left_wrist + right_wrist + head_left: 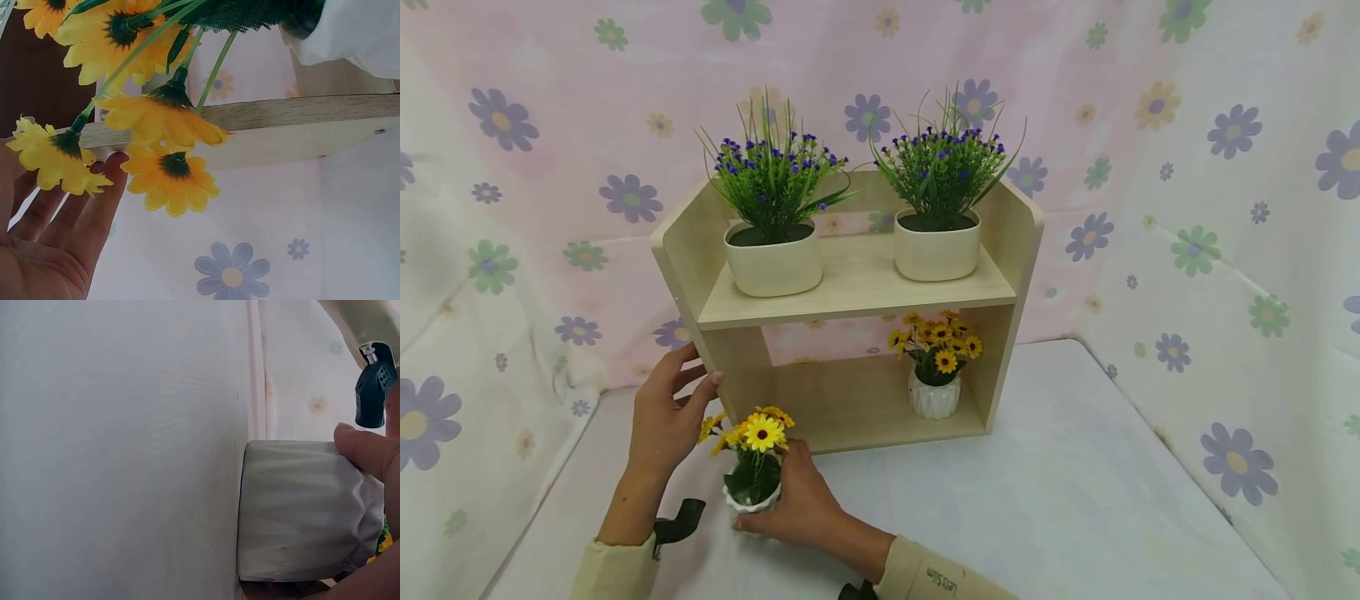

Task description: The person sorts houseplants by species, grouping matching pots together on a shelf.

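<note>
A small white ribbed pot of yellow daisies [752, 462] stands on the white tabletop [1037, 500] in front of the wooden shelf [857, 296]. My right hand [797, 508] grips the pot's white side [300, 512] with thumb and fingers curled round it. My left hand [664, 412] is spread open just left of the blooms [169, 119], its fingertips touching the shelf's left side panel [688, 275]. In the left wrist view the palm [44, 250] lies open below the flowers.
Two cream pots of purple flowers [773, 208] [937, 196] stand on the upper shelf. A second pot of yellow daisies [936, 367] sits at the lower shelf's right. A floral curtain [1187, 167] hangs behind and at both sides.
</note>
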The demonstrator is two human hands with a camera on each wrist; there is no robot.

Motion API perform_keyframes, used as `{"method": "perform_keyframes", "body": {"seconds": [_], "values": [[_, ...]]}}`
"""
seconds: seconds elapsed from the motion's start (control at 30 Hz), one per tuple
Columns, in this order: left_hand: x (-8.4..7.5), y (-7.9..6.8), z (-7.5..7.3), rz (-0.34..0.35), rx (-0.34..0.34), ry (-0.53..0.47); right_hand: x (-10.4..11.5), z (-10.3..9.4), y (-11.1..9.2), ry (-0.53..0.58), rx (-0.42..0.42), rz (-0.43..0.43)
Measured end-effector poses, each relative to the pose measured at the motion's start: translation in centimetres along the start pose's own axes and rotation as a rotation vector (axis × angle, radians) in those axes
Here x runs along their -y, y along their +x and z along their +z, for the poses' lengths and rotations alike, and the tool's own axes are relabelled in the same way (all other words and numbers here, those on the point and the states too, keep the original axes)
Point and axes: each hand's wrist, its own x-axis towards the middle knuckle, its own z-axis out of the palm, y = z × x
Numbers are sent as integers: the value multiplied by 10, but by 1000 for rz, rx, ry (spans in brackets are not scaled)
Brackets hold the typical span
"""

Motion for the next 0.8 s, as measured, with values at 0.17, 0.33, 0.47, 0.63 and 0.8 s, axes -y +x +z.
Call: {"method": "perform_keyframes", "body": {"seconds": [0.17, 0.33, 0.47, 0.63, 0.8], "values": [[2, 0, 0, -3, 4, -2, -2, -1, 0, 25, 1, -20], [1, 2, -1, 21, -2, -18, -2, -4, 2, 28, 6, -13], [0, 2, -1, 28, -3, -32, -2, -8, 3, 23, 7, -14], [0, 1, -2, 14, 3, -29, -3, -12, 3, 28, -8, -30], [0, 1, -2, 5, 4, -19, -3, -20, 6, 20, -24, -25]]}}
